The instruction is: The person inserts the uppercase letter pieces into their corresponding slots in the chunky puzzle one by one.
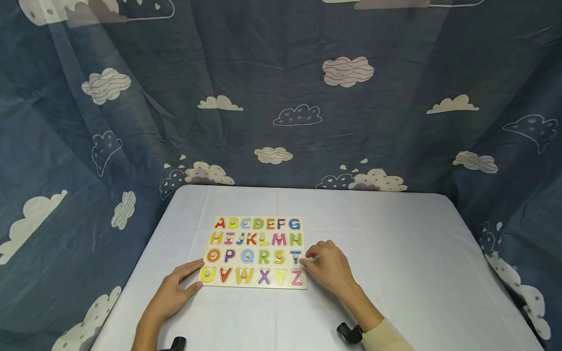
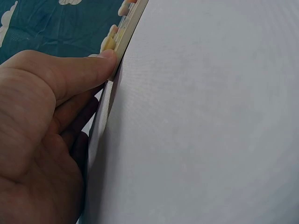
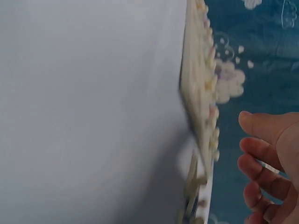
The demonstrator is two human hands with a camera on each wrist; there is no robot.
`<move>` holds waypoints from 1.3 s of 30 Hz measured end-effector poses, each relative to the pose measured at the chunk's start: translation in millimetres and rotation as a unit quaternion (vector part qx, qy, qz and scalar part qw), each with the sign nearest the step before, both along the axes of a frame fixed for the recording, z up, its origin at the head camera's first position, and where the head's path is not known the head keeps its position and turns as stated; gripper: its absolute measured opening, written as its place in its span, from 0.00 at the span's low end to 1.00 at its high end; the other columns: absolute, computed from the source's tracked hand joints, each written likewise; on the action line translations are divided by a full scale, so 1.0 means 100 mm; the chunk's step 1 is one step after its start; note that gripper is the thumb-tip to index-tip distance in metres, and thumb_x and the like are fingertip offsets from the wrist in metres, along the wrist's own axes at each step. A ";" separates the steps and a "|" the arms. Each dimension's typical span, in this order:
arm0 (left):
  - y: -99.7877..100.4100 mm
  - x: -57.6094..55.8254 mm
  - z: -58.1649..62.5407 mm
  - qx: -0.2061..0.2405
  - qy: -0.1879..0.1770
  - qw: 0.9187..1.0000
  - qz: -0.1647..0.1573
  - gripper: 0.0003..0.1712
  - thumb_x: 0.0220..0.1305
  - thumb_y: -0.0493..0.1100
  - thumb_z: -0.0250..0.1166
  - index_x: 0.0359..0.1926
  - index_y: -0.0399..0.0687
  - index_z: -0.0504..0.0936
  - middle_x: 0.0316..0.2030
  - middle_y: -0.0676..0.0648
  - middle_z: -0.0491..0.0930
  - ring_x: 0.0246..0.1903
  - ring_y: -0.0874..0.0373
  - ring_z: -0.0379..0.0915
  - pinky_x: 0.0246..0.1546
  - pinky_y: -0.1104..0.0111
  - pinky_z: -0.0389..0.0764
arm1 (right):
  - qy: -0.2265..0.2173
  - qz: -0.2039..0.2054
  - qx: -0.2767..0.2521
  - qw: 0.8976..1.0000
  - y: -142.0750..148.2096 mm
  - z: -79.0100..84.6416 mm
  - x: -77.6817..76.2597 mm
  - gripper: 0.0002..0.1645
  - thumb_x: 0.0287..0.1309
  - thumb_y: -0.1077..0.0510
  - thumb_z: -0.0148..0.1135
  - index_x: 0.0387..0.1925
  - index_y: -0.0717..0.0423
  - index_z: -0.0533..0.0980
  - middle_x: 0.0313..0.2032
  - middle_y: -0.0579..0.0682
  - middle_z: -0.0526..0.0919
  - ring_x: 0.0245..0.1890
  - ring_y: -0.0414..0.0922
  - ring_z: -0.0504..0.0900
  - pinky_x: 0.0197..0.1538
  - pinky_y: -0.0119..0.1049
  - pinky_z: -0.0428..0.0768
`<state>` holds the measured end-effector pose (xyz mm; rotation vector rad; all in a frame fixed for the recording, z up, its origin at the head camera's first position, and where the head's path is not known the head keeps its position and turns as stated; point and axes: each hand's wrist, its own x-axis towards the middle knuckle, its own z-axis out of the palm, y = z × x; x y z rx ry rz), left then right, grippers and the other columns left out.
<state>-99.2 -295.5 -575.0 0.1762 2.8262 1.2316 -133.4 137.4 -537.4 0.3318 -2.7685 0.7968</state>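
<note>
A wooden alphabet puzzle board lies flat on the white table, its colored letters in rows; several carry small knobs. My left hand touches the board's left edge with fingertips and thumb, and the thumb rests at the near corner in the left wrist view. At the right edge, close to the T, is my right hand. In the right wrist view a gap shows between its thumb and bent fingers, with nothing held. Blurred knobbed pieces sit beside the board there, mostly hidden under the hand in the head view.
The white-covered table extends behind and to the right of the board. A dark blue cloth with cloud prints hangs around the back and sides. Black straps show at both wrists.
</note>
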 end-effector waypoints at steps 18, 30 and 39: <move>-0.01 0.02 0.02 -0.003 -0.015 1.000 0.007 0.35 0.65 0.49 0.72 0.71 0.53 0.75 0.73 0.47 0.72 0.76 0.39 0.58 0.74 0.37 0.60 | -0.030 -0.072 0.065 0.995 0.63 -0.20 0.17 0.16 0.47 0.47 0.83 0.20 0.49 0.83 0.18 0.41 0.71 0.24 0.41 0.66 0.27 0.33 0.63; -0.01 0.00 0.03 0.002 -0.012 1.000 0.002 0.35 0.64 0.49 0.73 0.71 0.53 0.75 0.72 0.46 0.72 0.75 0.39 0.59 0.73 0.36 0.61 | -0.042 -0.080 0.049 0.995 0.77 -0.13 0.23 0.11 0.52 0.50 0.80 0.25 0.51 0.86 0.24 0.43 0.82 0.28 0.42 0.74 0.29 0.37 0.73; 0.01 -0.01 0.03 0.007 -0.013 1.000 0.000 0.35 0.64 0.49 0.73 0.71 0.52 0.75 0.72 0.46 0.72 0.75 0.38 0.59 0.73 0.36 0.61 | 0.016 -0.074 0.028 0.997 0.74 -0.10 0.17 0.06 0.55 0.58 0.78 0.34 0.53 0.88 0.33 0.46 0.86 0.36 0.46 0.80 0.36 0.43 0.80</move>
